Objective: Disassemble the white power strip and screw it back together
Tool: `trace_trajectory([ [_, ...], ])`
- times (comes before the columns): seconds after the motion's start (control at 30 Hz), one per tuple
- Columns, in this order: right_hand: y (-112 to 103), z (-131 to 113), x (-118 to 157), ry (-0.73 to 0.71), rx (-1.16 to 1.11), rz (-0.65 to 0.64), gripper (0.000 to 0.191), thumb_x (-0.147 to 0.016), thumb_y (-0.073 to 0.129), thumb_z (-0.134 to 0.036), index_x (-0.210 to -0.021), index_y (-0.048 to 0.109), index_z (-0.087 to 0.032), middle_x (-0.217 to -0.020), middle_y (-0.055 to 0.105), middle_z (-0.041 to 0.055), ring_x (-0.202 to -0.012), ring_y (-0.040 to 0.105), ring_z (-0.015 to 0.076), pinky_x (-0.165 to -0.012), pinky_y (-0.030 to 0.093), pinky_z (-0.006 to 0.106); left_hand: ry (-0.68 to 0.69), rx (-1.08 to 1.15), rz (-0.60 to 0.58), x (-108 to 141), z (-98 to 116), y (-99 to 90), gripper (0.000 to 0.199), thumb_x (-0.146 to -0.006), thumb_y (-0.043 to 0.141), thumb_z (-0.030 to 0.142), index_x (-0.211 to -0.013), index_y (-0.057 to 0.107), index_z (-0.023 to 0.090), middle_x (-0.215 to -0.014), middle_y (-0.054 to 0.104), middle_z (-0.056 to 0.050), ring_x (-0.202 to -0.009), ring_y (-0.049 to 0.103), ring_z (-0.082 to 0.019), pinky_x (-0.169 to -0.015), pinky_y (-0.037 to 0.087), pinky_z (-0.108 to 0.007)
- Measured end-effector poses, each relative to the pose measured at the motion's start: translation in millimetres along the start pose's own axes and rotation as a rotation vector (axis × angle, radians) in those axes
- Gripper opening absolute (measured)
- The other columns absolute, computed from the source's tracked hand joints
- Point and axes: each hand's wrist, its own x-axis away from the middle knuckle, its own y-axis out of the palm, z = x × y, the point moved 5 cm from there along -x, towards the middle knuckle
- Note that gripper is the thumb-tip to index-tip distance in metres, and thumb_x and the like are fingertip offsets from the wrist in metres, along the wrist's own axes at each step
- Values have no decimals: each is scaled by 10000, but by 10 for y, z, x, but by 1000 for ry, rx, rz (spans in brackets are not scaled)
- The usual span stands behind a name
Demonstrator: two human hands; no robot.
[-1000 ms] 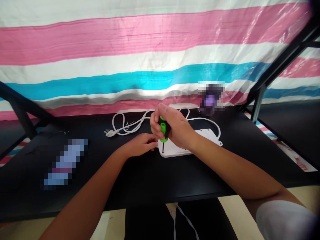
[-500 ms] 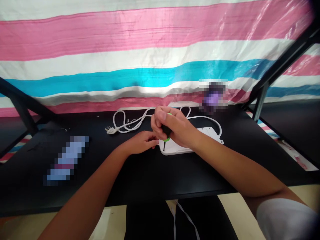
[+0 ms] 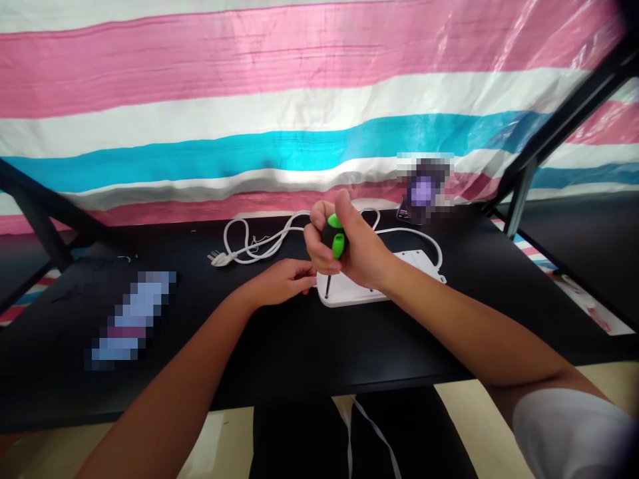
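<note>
A white power strip (image 3: 349, 289) lies on the black table, partly covered by my right hand (image 3: 349, 243). That hand is wrapped round the black and green handle of a screwdriver (image 3: 338, 243), whose shaft points down to a corner of the strip, near a screw hole. My left hand (image 3: 287, 283) pinches the left end of the strip with thumb and fingers. From the strip a white cord (image 3: 269, 251) loops behind my hands and ends in a plug (image 3: 219, 259) at the left.
A pixelated blue object (image 3: 134, 319) lies on the table (image 3: 279, 359) at the left. At the back right a pixelated dark and purple object (image 3: 424, 191) stands by the striped sheet (image 3: 249, 156). Black frame bars slant at both sides.
My right hand has loosened and shifted on the screwdriver handle, with the thumb raised, so more of the green and black handle shows. My left hand has stayed at the strip's end.
</note>
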Motion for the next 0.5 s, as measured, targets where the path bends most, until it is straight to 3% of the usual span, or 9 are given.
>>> trace_trajectory([
  [0.13, -19, -29, -19, -9, 33, 46, 545, -992, 491, -686, -761, 561, -197, -618, 512, -26, -462, 454, 88, -435, 349, 247, -2, -12, 17, -4, -21, -1, 321, -935, 569, 442, -742, 614, 189, -656, 589, 22, -599, 533, -139, -602, 405, -262],
  [0.23, 29, -58, -12, 12, -45, 7, 544, -1000, 452, -696, -797, 559, -203, -572, 455, -54, -429, 375, 76, -428, 304, 240, 12, -14, 18, -7, -23, 0, 335, -942, 563, 454, -744, 616, 189, -680, 610, 13, -633, 552, -147, -621, 411, -266],
  [0.33, 41, -72, 19, -17, -47, 13, 401, -971, 595, -619, -892, 515, -234, -619, 481, -78, -432, 358, 67, -438, 281, 226, 13, -18, 16, -9, -18, -2, 353, -942, 557, 456, -722, 614, 186, -693, 617, 5, -645, 559, -149, -628, 413, -269],
  [0.43, 32, -72, 43, -58, 58, 4, 367, -913, 747, -489, -860, 493, -230, -697, 533, -65, -501, 450, 68, -465, 324, 213, -3, -35, 23, -4, -9, -7, 356, -933, 559, 454, -705, 621, 187, -664, 598, 9, -627, 550, -148, -613, 406, -269],
  [0.5, 42, -65, 41, -50, 105, -35, 351, -927, 723, -507, -862, 548, -210, -761, 589, -27, -595, 539, 89, -507, 401, 218, -7, -47, 34, 3, 1, -9, 339, -922, 567, 440, -700, 624, 189, -659, 595, 11, -618, 545, -147, -606, 405, -270],
])
